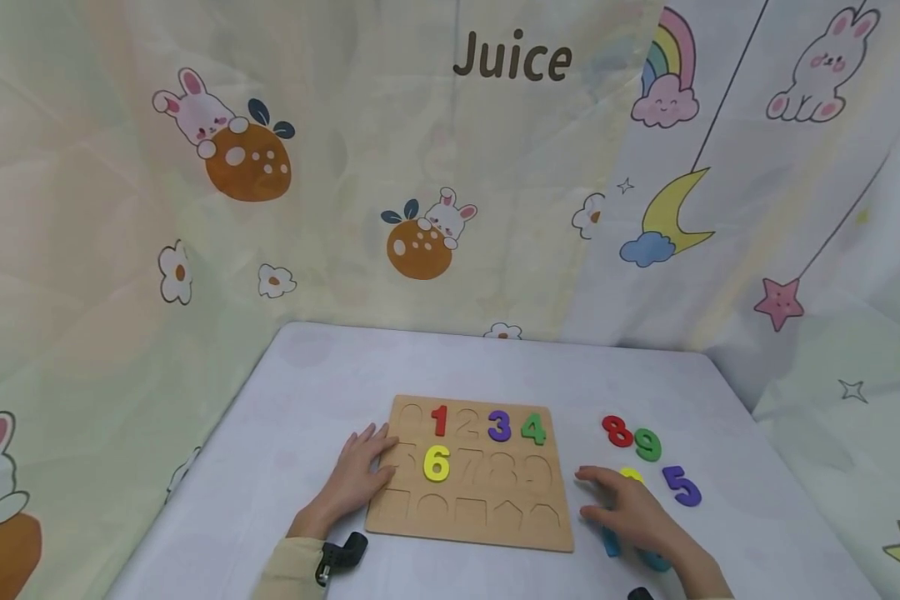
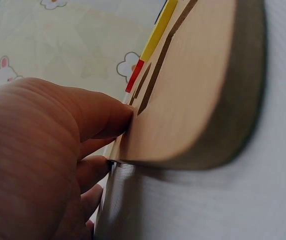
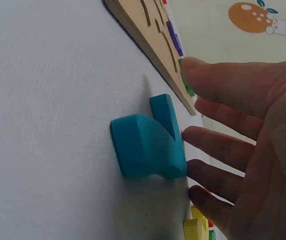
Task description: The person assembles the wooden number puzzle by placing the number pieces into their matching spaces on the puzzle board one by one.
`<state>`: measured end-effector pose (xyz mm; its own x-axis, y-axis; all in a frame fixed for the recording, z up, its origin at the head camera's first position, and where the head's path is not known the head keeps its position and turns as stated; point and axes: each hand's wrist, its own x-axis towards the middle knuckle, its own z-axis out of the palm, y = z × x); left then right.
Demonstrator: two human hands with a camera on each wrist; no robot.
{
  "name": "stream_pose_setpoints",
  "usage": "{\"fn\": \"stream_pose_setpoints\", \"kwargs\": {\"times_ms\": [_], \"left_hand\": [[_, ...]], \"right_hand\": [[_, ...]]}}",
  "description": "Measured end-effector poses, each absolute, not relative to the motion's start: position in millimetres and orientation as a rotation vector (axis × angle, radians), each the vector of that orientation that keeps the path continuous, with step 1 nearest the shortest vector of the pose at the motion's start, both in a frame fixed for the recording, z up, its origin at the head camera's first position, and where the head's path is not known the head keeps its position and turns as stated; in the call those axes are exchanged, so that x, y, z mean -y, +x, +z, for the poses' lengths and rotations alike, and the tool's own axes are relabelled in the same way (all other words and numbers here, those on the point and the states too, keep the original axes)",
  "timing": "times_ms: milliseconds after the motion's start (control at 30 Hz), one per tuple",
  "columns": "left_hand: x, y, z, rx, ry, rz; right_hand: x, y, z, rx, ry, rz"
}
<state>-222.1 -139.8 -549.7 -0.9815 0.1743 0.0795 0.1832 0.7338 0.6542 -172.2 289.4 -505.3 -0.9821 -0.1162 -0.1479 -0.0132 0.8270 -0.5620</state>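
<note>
A wooden number puzzle board (image 1: 480,535) lies on the table with a red 1 (image 1: 439,421), purple 3 (image 1: 499,426), green 4 (image 1: 533,429) and yellow 6 (image 1: 437,463) on it. My left hand (image 1: 357,472) rests at the board's left edge, its thumb (image 2: 105,112) touching the top face. To the right of the board, my right hand (image 1: 628,507) hovers with fingers spread and nothing between them. A blue piece shaped like a 7 (image 3: 150,145) lies near its fingertips. Part of another blue piece (image 1: 654,560) shows below that hand, and a yellow piece (image 1: 632,474) is mostly hidden behind it.
Beyond the right hand lie a red 8 (image 1: 617,432), a green 9 (image 1: 648,445) and a purple 5 (image 1: 682,487). The white table (image 1: 330,367) meets a printed cloth backdrop (image 1: 330,233) at its far edge.
</note>
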Motion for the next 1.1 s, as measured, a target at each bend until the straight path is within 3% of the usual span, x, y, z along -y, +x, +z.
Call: {"fn": "stream_pose_setpoints", "kwargs": {"times_ms": [1100], "left_hand": [[140,-223,-550,2.895,-0.303,-1.141]], "right_hand": [[-302,-125,-509,-2.763,0.072,-0.864]]}}
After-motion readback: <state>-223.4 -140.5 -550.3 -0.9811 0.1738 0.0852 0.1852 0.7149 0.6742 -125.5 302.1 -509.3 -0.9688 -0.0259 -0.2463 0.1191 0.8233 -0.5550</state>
